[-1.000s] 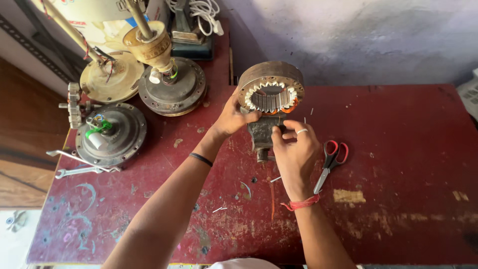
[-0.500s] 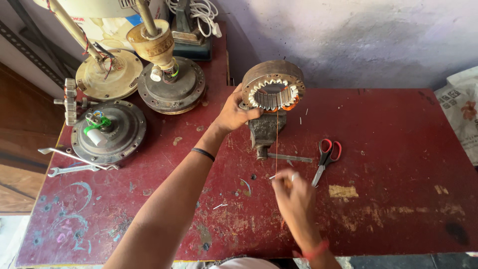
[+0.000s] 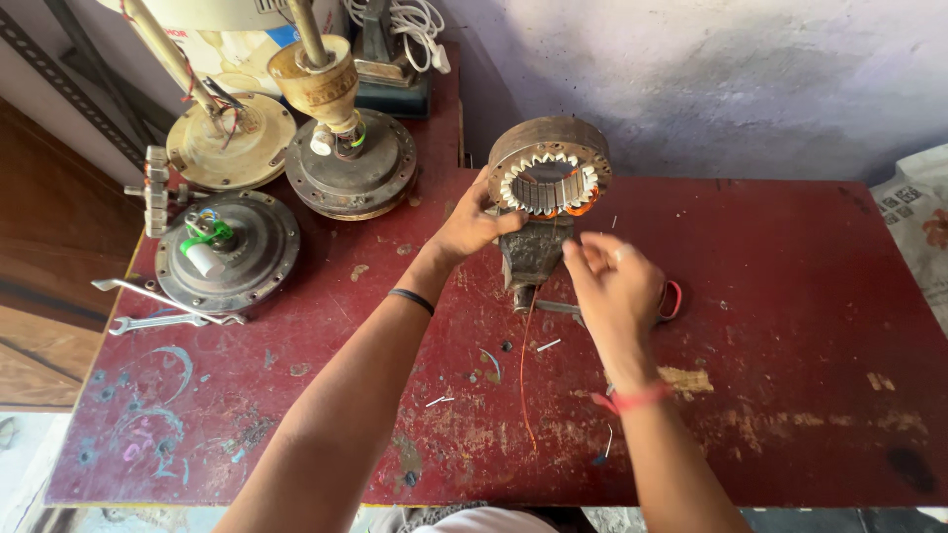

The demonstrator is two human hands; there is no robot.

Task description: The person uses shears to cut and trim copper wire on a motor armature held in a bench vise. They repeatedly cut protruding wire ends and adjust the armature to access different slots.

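Observation:
A round metal stator ring (image 3: 550, 148) with white slot liners and some orange copper winding stands upright on a small dark stand (image 3: 533, 255). My left hand (image 3: 472, 225) grips the ring's left side. My right hand (image 3: 612, 286) hovers just below and to the right of the ring, fingertips drawn close together. A thin copper wire (image 3: 524, 375) hangs from under the ring and trails down across the red table (image 3: 790, 345). Whether the wire reaches my right fingers cannot be made out.
Red-handled scissors (image 3: 673, 299) lie partly hidden behind my right hand. Three fan motor housings (image 3: 229, 252) (image 3: 351, 163) (image 3: 229, 138) stand at the table's left back, with two spanners (image 3: 158, 308) beside them. A grey wall closes the far side.
My right hand, which had drawn back toward me along the wire, has come up again close to the stator. My left hand stays on the ring.

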